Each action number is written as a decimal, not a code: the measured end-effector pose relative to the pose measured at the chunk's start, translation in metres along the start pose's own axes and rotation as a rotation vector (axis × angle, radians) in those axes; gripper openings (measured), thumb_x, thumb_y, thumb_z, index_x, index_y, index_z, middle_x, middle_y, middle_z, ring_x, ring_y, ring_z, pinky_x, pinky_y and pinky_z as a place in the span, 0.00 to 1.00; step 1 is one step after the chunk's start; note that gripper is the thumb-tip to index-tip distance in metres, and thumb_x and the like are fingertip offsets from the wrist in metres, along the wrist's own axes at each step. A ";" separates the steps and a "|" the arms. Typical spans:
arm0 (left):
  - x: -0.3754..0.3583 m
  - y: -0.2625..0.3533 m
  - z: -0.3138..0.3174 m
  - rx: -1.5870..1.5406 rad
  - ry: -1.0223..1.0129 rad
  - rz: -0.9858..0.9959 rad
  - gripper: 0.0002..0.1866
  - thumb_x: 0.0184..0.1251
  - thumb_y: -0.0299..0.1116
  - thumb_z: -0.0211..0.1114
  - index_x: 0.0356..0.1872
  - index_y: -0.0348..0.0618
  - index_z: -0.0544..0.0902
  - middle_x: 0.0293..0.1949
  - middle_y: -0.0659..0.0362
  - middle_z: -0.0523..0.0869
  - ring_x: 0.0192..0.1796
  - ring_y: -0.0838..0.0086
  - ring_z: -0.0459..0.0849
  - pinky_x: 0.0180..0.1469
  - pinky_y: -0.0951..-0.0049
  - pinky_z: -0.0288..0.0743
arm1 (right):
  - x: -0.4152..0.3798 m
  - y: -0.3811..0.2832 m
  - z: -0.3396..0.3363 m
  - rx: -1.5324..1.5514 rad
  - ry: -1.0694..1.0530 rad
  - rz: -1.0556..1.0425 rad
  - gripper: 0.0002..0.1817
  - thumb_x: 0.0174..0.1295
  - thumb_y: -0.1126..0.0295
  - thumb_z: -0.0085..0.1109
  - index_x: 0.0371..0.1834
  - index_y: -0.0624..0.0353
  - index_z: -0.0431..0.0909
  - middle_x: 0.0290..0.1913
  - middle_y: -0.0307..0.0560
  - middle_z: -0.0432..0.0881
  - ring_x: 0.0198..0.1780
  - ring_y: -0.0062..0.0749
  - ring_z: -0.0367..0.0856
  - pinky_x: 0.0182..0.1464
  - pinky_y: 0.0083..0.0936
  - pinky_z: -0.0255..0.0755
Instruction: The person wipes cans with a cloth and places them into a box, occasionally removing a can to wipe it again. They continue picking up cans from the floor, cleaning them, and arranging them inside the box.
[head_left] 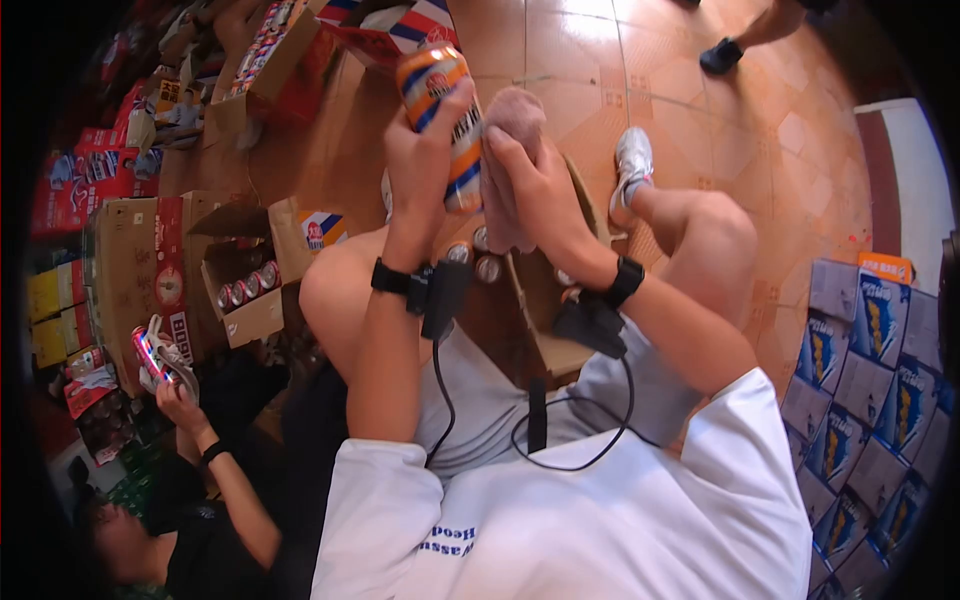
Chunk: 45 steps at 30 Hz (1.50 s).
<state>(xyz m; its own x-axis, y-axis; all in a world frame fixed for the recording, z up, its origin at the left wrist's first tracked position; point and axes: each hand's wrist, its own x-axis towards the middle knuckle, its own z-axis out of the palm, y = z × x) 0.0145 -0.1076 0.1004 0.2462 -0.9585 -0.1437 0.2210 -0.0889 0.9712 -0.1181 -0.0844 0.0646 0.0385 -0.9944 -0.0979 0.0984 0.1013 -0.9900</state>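
Observation:
My left hand (418, 165) is wrapped round an orange, white and blue drink can (466, 150), held up and tilted in front of me. Pinched in my right hand (552, 200) is a bunched pinkish-grey cloth (516, 115), right along the can's side. Below both hands, between my legs, stands an open cardboard box (540, 325). Several can tops, such as this upright can (488, 268), show in it.
On the left a co-worker's hand (180, 405) holds another can (148, 350) with a cloth. Near it stands an open carton (255, 318) of cans. Stacked blue-and-white cartons (865, 400) line the right. Another person's shoe (720, 57) is on the tiled floor (680, 130).

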 end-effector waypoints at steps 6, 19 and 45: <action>0.017 0.004 -0.015 0.130 0.070 0.137 0.23 0.62 0.46 0.79 0.47 0.38 0.85 0.39 0.62 0.89 0.38 0.80 0.86 0.43 0.76 0.80 | 0.021 -0.009 -0.013 0.134 -0.157 0.084 0.30 0.63 0.51 0.68 0.52 0.71 0.82 0.46 0.57 0.89 0.48 0.33 0.87 0.51 0.28 0.79; 0.026 -0.042 -0.030 0.946 -0.129 0.323 0.32 0.47 0.42 0.87 0.47 0.35 0.79 0.47 0.47 0.88 0.49 0.59 0.90 0.53 0.62 0.82 | 0.040 -0.068 -0.064 -0.050 -0.054 -0.205 0.30 0.67 0.50 0.65 0.53 0.71 0.82 0.43 0.63 0.89 0.47 0.49 0.90 0.48 0.34 0.80; -0.060 -0.137 -0.078 1.525 -0.477 0.032 0.33 0.45 0.40 0.81 0.54 0.36 0.79 0.47 0.41 0.89 0.52 0.48 0.88 0.55 0.54 0.82 | 0.029 -0.090 -0.074 -0.025 -0.097 -0.088 0.17 0.65 0.58 0.63 0.42 0.65 0.83 0.36 0.45 0.85 0.39 0.29 0.84 0.43 0.28 0.79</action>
<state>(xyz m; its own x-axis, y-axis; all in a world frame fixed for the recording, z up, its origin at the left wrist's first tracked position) 0.0434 -0.0168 -0.0394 -0.1364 -0.9323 -0.3349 -0.9572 0.0370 0.2869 -0.1996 -0.1249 0.1429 0.1268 -0.9919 -0.0012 0.0813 0.0116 -0.9966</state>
